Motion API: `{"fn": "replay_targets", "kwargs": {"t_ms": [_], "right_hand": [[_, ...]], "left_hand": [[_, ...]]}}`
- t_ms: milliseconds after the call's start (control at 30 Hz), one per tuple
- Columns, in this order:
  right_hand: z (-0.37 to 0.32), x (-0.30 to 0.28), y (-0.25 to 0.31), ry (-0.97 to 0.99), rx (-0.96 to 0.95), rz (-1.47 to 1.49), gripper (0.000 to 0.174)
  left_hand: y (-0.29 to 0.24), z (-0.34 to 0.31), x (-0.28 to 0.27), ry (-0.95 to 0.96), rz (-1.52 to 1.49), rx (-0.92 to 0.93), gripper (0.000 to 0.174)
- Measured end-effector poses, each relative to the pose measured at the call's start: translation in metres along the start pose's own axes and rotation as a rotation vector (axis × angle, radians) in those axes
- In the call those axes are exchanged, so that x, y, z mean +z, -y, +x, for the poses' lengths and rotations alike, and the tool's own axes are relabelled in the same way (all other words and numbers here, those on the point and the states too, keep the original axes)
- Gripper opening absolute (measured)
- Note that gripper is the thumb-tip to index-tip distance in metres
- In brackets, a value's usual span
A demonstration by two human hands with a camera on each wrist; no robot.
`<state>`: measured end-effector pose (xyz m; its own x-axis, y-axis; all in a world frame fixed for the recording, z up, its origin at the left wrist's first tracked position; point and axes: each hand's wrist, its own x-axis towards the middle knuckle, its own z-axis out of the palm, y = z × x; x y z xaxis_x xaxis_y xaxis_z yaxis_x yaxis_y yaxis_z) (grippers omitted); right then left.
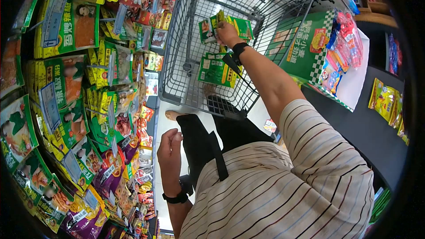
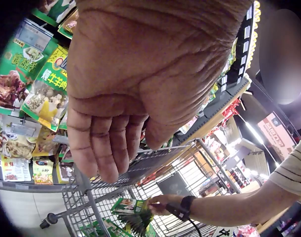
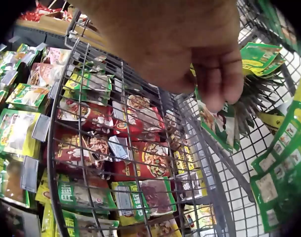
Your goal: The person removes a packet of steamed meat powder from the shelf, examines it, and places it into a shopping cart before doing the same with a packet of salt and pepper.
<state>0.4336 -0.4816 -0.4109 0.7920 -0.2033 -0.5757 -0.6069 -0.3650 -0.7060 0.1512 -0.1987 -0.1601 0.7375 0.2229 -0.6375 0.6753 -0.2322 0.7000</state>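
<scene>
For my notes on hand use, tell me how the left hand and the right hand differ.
The right hand grips a bunch of green packets; the left hand holds nothing, its fingers loosely bent. The right hand is over the cart, while the left hand is outside it. The right hand is stretched away from the body; the left hand is nearer to it. Both are bare, with a black strap at the wrist.

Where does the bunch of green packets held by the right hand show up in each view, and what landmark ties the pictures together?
Head: upper middle; the green packets are in the right hand.
Left wrist: bottom, a little left of centre, the green packets at that hand's fingers.
Right wrist: right of centre, the green packets beside and below the fingers.
Shared landmark: the wire shopping cart.
</scene>
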Motion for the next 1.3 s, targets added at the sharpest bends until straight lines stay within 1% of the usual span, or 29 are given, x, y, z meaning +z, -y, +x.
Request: {"fn": "replay_targets", "kwargs": {"t_ms": [67,167,267,367,467,567,667,767,800,867,900,1000,1033,1167,1267,1300], "right_hand": [[-0.002,-0.001,0.006,0.006,-0.009,-0.115,0.023],[0.017,0.007,-0.01,-0.072,-0.234,-0.509,0.029],[0.02,0.016,-0.009,-0.094,-0.227,-0.627,0.032],[0.008,0.018,-0.004,-0.155,-0.302,-0.612,0.024],[0.0,0.016,-0.003,-0.133,-0.309,-0.584,0.027],[0.003,0.013,0.003,0.015,-0.227,-0.727,0.026],[0.015,0.016,-0.008,0.092,-0.214,-0.712,0.026],[0.023,0.021,-0.015,0.151,-0.208,-0.53,0.024],[0.016,0.019,-0.006,0.202,-0.156,-0.421,0.024],[-0.023,0.01,0.027,0.3,-0.056,-0.204,0.024],[-0.04,0.008,0.038,0.318,-0.024,-0.073,0.027],[-0.066,0.005,0.046,0.364,-0.051,0.163,0.033],[-0.076,0.0,0.053,0.403,-0.059,0.174,0.037],[-0.138,-0.023,0.089,0.538,-0.054,0.327,0.042],[-0.189,-0.038,0.119,0.596,-0.112,0.39,0.042],[-0.204,-0.048,0.127,0.662,-0.146,0.351,0.044]], "left_hand": [[-0.001,0.0,0.0,0.003,0.002,-0.005,0.029],[-0.001,0.001,0.0,0.004,0.016,0.002,0.029],[0.0,0.001,0.0,0.007,0.017,-0.006,0.029],[0.0,0.0,-0.001,0.004,0.015,-0.009,0.029],[0.003,-0.002,-0.002,-0.004,0.016,-0.003,0.029],[0.007,-0.003,-0.002,-0.007,0.014,0.003,0.03],[0.008,-0.006,-0.003,-0.001,0.019,0.01,0.029],[0.012,-0.008,-0.004,-0.007,0.001,0.027,0.029],[0.011,-0.01,-0.005,-0.009,-0.001,0.031,0.028],[0.009,-0.012,-0.006,-0.014,-0.006,0.042,0.028],[0.007,-0.014,-0.008,-0.007,0.006,0.041,0.028],[0.002,-0.016,-0.011,0.006,0.027,0.053,0.027],[0.002,-0.017,-0.012,0.003,0.023,0.064,0.027],[-0.001,-0.018,-0.019,-0.002,0.064,0.141,0.026],[-0.008,-0.016,-0.022,-0.04,0.106,0.236,0.026],[-0.018,-0.016,-0.024,-0.012,0.096,0.271,0.028]]}}
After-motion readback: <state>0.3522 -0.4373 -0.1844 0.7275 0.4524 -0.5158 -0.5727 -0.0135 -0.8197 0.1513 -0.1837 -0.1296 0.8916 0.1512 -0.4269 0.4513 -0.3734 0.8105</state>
